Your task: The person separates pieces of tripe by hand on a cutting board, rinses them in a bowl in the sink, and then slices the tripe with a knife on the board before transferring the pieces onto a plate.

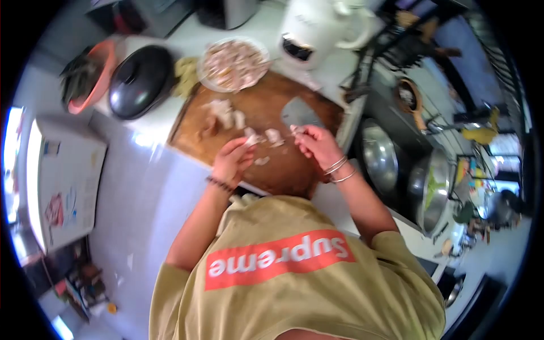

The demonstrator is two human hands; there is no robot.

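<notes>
My left hand [229, 160] is closed in a pinch on a small pale piece of meat [251, 137] above the wooden cutting board [283, 170]. In my right hand [318, 146], the thumb and fingertips pinch another small pale bit, seemingly meat. Beneath that hand a cleaver [299, 110] lies on the board, its handle mostly hidden. Between my hands sits a loose meat chunk [274, 137]. Larger pale pieces [222, 113] rest near the board's left side, beside a browner lump [209, 126].
A plate [205, 85] heaped with cut meat stands at the board's far edge. Left of it are a green cloth [185, 76], a black lidded pot [140, 82] and an orange basin [102, 73]. A white appliance [309, 31] stands behind; metal bowls [379, 156] sit in the sink at right.
</notes>
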